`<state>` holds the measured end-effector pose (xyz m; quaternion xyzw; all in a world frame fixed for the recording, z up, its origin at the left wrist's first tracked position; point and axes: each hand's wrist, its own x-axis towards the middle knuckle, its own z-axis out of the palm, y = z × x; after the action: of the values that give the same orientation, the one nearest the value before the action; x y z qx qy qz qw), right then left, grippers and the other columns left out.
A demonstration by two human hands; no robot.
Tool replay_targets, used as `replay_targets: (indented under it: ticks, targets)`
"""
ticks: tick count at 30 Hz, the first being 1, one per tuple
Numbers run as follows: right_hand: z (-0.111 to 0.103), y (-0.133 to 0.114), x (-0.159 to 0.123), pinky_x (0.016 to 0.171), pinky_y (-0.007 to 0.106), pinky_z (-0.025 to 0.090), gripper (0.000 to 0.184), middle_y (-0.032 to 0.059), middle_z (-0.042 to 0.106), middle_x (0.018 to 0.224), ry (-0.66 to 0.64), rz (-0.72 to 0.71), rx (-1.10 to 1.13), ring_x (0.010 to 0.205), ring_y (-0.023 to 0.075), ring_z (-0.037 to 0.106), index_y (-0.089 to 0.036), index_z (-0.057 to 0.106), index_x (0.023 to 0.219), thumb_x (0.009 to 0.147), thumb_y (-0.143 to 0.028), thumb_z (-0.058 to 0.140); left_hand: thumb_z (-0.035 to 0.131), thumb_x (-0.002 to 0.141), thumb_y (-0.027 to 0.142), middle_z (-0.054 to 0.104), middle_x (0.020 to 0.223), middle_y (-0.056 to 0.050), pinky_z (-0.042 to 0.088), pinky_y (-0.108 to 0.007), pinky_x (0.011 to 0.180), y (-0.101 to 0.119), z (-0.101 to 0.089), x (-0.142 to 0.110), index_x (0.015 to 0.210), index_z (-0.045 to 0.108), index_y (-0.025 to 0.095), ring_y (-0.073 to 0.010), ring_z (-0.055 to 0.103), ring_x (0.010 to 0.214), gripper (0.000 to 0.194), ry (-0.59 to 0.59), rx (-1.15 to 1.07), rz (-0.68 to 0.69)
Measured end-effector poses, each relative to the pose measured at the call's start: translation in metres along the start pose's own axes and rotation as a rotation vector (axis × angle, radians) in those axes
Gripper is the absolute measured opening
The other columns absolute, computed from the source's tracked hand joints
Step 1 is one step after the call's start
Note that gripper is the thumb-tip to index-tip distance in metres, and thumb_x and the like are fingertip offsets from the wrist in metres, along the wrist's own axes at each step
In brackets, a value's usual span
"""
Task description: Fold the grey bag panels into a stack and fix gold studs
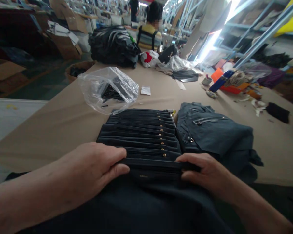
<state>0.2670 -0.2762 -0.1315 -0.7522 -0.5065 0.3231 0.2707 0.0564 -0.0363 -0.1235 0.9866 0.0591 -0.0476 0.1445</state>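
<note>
A dark navy fabric piece (151,198) with a straight folded top edge and a small gold marking hangs toward me. My left hand (109,161) pinches its top edge at the left, thumb below and fingers above. My right hand (197,167) grips the same edge at the right, so the edge is stretched between them. Just beyond lies a row of overlapping dark zippered pieces (141,130), with gold zipper pulls lined up on the right side. To the right of the row rests a heap of grey-blue fabric (215,130) with a zipper and a metal ring.
A clear plastic bag (109,87) with black items lies beyond the row, near a small white paper (146,90). At the back are a dark fabric pile (113,45) and a seated person (148,32). An orange bin (234,87) stands right on the brown table (158,94).
</note>
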Motion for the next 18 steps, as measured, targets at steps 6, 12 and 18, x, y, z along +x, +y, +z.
replay_targets:
  ticks: [6,12,18]
  targets:
    - [0.048,0.073,0.029,0.060,0.024,0.040,0.023,0.0022,0.061,0.067,0.098,0.151,-0.099,0.066,0.0170,0.057,-0.017,0.062,0.071,0.084,-0.033,0.051,0.044,0.093,0.036,0.066,0.076,-0.004,0.044,-0.032,0.061,-0.012,0.039,0.033,0.084,0.060,0.020,-0.0231,0.064,0.067,0.024,-0.150,0.161,-0.054]
    - [0.050,0.080,0.038,0.063,0.026,0.038,0.024,0.0042,0.064,0.079,0.042,0.174,-0.383,0.073,0.0184,0.060,-0.019,0.061,0.078,0.090,-0.029,0.044,0.050,0.091,0.032,0.064,0.076,-0.006,0.046,-0.035,0.065,-0.008,0.048,0.042,0.087,0.061,0.017,-0.0240,0.062,0.069,0.019,-0.184,0.261,-0.070]
    - [0.053,0.088,0.044,0.063,0.024,0.038,0.022,0.0032,0.065,0.078,0.032,0.195,-0.366,0.074,0.0173,0.060,-0.019,0.062,0.079,0.090,-0.031,0.048,0.052,0.087,0.016,0.056,0.083,-0.007,0.045,-0.038,0.071,0.018,0.057,0.056,0.085,0.056,0.016,-0.0237,0.054,0.078,0.005,0.042,0.345,0.192]
